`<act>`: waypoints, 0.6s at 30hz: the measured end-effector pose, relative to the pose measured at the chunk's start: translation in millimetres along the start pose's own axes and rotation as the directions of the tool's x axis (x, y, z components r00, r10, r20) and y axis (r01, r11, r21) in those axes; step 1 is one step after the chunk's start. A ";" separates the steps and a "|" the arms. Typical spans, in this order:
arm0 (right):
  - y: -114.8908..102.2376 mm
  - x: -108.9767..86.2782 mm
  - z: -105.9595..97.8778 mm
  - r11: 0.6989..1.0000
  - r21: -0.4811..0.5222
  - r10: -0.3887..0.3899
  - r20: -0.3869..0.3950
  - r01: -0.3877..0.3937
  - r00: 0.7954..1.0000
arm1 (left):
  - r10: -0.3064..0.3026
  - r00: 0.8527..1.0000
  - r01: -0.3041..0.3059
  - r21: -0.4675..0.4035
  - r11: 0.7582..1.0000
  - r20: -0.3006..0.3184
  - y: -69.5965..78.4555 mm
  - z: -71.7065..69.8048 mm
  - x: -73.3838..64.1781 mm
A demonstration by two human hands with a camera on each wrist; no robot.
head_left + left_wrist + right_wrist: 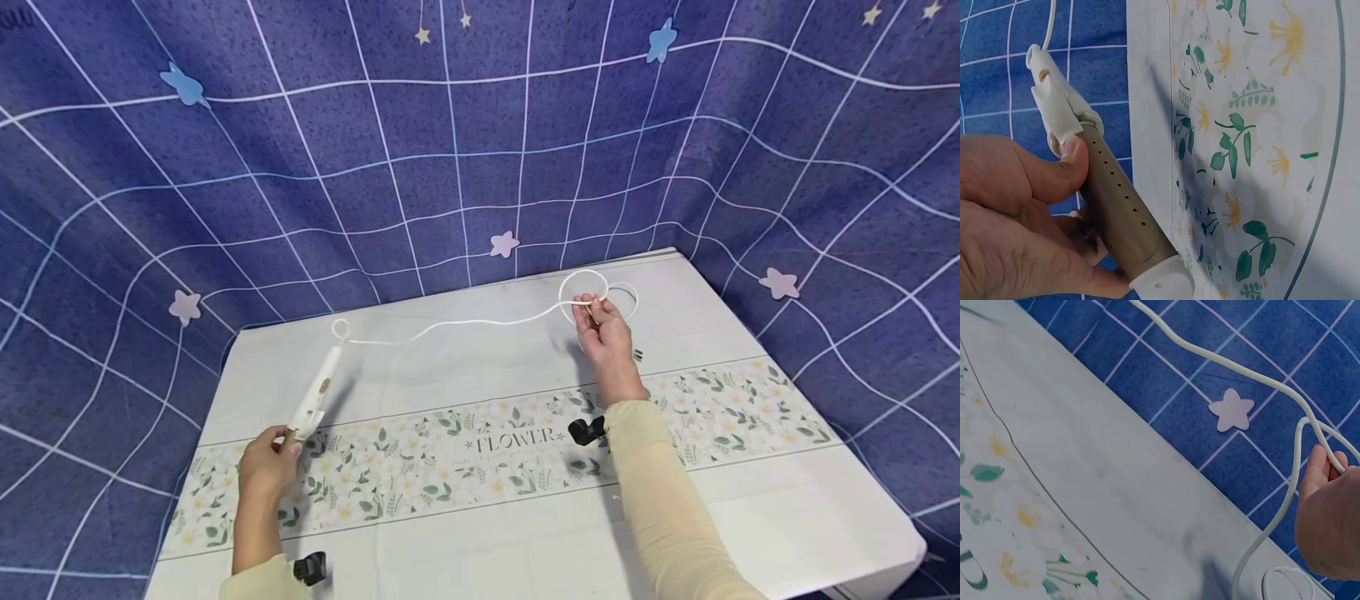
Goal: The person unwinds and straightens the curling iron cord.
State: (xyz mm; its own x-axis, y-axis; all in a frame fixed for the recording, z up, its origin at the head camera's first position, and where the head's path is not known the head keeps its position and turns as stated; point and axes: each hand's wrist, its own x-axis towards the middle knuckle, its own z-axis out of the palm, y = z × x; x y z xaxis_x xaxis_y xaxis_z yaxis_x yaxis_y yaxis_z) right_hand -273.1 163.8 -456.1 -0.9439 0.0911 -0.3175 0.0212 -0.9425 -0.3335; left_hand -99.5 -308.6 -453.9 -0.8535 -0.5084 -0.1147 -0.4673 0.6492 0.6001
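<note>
My left hand (266,465) holds a white curling iron (318,387) by its barrel end, above the left part of the table. In the left wrist view, thumb and fingers pinch the bronze barrel (1124,200), which has a row of small dark holes; the white clamp and handle (1057,103) point away. From the handle's end the white cord (480,322) loops once, then runs across to the right. There my right hand (609,343) pinches the cord between thumb and fingers, with loose loops hanging around the fingers. Small dark prongs (638,355) show beside the right wrist.
A white cloth (420,375) with a floral band lettered "FLOWER" covers the table. Behind and at both sides hangs a blue curtain (480,183) with grid lines and stars. Black wrist mounts (587,431) sit at both sleeves.
</note>
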 end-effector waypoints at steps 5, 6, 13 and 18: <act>-5.4 -2.7 -2.6 1.000 -0.002 -0.027 -0.016 0.027 1.000 | -0.016 0.999 0.017 0.006 1.000 -0.032 -0.8 -2.3 1.9; -6.6 -3.3 -2.8 0.999 0.009 -0.031 -0.013 0.031 0.999 | -0.020 0.999 0.020 0.007 1.000 -0.036 -1.0 -2.8 2.3; -18.7 -5.6 -3.2 0.994 0.006 -0.107 0.003 0.107 0.994 | -0.030 0.998 0.031 0.032 0.999 -0.050 -6.3 -5.8 3.2; -29.8 -5.2 -2.7 0.988 0.030 -0.152 -0.013 0.152 0.988 | 0.028 0.996 -0.023 0.055 0.998 -0.081 -14.1 -8.8 2.5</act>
State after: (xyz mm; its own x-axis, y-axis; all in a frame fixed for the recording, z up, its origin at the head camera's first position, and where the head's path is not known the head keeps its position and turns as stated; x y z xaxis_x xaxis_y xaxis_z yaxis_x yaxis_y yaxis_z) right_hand -267.9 192.2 -446.9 -0.9318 0.2376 -0.2746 -0.1327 -0.9267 -0.3515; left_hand -93.1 -324.0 -455.7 -0.8448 -0.5340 -0.0337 -0.4592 0.6913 0.5578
